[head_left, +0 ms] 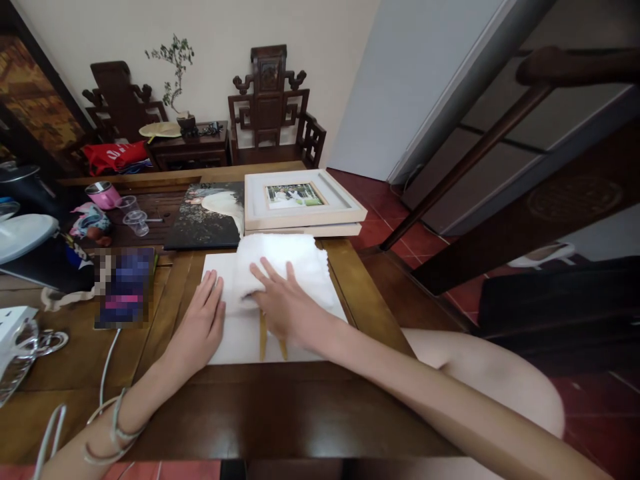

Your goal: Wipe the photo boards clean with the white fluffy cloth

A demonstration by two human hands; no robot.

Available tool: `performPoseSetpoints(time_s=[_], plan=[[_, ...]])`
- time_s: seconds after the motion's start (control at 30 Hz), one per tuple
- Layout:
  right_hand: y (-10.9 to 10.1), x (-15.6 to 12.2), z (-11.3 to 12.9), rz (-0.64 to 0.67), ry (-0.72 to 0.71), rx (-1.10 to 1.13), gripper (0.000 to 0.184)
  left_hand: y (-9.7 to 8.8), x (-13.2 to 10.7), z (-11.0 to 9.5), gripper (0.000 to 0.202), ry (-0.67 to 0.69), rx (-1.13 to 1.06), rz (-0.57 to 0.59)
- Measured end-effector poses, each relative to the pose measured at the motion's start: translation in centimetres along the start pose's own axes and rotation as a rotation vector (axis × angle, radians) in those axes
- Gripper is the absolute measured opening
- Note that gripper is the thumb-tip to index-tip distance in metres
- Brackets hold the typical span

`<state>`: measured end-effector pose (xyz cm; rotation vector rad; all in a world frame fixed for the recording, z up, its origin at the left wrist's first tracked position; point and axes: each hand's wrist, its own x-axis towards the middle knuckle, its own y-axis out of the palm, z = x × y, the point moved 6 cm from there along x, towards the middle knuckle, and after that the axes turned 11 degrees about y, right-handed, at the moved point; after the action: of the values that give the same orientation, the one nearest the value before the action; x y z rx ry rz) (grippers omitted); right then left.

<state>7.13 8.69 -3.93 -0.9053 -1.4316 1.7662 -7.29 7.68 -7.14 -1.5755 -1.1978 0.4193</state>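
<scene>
A white board or sheet lies on the wooden table in front of me. My left hand rests on its left edge, fingers stretched out and close together. Over the upper part of the sheet spreads a white cloth or paper towel with a ragged right edge. My right hand lies on this cloth with its fingers spread. Beneath the right palm, two yellowish narrow strips show; what they belong to is hidden. A small dark spot shows near the right thumb, too blurred to name.
Framed pictures are stacked behind the sheet, beside a dark photo panel. To the left are a pink mug, clear plastic cups, a blurred-out device with a cable and a white power strip.
</scene>
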Motion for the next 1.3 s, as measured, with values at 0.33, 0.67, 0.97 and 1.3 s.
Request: performPoseSetpoints(time_s=[0.33, 0.67, 0.97, 1.3], plan=[[1.6, -8.7, 5.7, 0.135, -0.209, 0.116, 0.029, 0.3, 0.0, 0.2, 0.051, 0.017, 0.011, 0.018], [-0.8, 1.1, 3.1, 0.048, -0.065, -0.171, 0.041, 0.1, -0.2, 0.2, 0.052, 0.045, -0.050, 0.001], [1.1, -3.9, 5.0, -0.038, -0.264, -0.113, 0.028, 0.3, -0.5, 0.6, 0.055, 0.048, -0.065, 0.032], [0.4, -2.3, 3.3, 0.056, -0.154, -0.040, 0.033, -0.1, -0.2, 0.3, 0.051, 0.011, -0.150, -0.019]])
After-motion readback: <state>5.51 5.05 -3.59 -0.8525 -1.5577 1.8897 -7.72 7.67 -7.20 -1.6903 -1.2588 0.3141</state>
